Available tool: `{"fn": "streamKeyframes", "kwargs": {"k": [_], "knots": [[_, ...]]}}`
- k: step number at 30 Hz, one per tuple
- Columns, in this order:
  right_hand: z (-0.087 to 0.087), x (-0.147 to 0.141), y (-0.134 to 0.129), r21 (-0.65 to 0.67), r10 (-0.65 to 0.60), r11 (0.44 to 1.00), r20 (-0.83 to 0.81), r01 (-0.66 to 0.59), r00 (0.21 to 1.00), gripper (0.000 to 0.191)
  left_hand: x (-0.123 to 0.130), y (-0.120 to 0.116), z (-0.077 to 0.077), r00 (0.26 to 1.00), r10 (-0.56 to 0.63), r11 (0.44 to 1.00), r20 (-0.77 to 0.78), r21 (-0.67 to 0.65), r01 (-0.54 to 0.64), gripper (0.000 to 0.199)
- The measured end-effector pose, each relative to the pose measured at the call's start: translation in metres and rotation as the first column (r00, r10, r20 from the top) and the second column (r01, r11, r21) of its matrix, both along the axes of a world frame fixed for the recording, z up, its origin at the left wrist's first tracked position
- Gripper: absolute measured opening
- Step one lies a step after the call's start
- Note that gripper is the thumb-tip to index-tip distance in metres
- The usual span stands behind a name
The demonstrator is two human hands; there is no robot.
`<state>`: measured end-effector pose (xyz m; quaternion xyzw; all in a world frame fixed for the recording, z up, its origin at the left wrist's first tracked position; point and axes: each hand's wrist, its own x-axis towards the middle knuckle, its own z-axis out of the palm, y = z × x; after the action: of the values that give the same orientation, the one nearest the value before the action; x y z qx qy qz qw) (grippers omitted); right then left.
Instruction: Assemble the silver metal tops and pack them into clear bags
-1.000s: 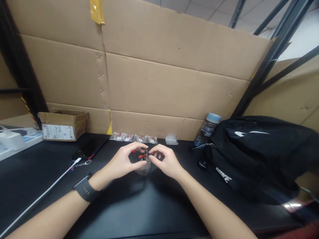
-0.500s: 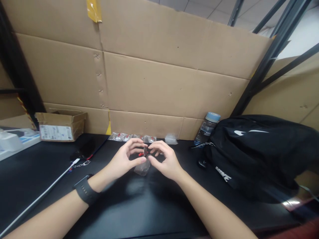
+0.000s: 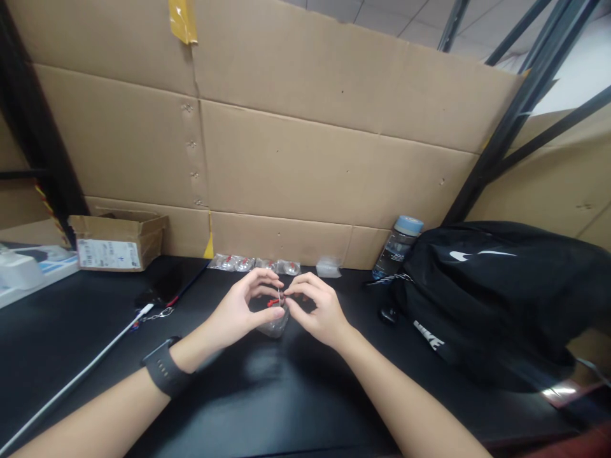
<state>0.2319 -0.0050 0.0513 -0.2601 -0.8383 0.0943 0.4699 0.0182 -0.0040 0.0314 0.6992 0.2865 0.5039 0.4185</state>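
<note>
My left hand [image 3: 245,305], wearing a dark watch [image 3: 167,367], holds a small thin piece [image 3: 279,294] edge-on between thumb and fingertips. A red part [image 3: 273,303] shows at its left side; its exact kind is too small to tell. From the other side my right hand [image 3: 315,304] comes in with curled fingers, thumb and fingertips closed at the piece's right face. What lies between the right fingertips I cannot make out. Just below the hands, a crumpled clear plastic bag [image 3: 274,327] rests on the black table [image 3: 267,407].
Several clear packets [image 3: 244,264] with round, red-marked contents line the back, beside a whitish packet [image 3: 329,267]. At left are a cardboard box [image 3: 114,245], phone [image 3: 167,286], white cable [image 3: 81,375] and keyring [image 3: 165,312]. A bottle [image 3: 396,248] and black bag [image 3: 496,299] stand right.
My right fingertips have closed in on the small piece, which now looks thinner and more edge-on. More of the red part shows. Both arms stay nearly in place.
</note>
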Motion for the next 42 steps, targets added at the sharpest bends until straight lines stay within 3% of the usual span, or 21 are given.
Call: {"fn": "streamKeyframes", "kwargs": {"k": [19, 34, 42], "knots": [[0.004, 0.004, 0.001, -0.002, 0.034, 0.999, 0.134, -0.034, 0.99, 0.007, 0.002, -0.004, 0.002, 0.995, 0.009, 1.0, -0.102, 0.006, -0.009, 0.055], [0.004, 0.005, 0.003, 0.029, 0.046, 0.998, 0.084, -0.049, 0.995, 0.008, 0.003, -0.005, 0.004, 0.979, 0.035, 0.997, -0.199, 0.071, -0.021, 0.047], [0.007, 0.014, 0.008, 0.033, -0.023, 0.999, 0.05, 0.022, 0.998, 0.005, -0.005, -0.004, 0.01, 0.966, 0.097, 0.99, -0.241, 0.126, -0.068, 0.045]]}}
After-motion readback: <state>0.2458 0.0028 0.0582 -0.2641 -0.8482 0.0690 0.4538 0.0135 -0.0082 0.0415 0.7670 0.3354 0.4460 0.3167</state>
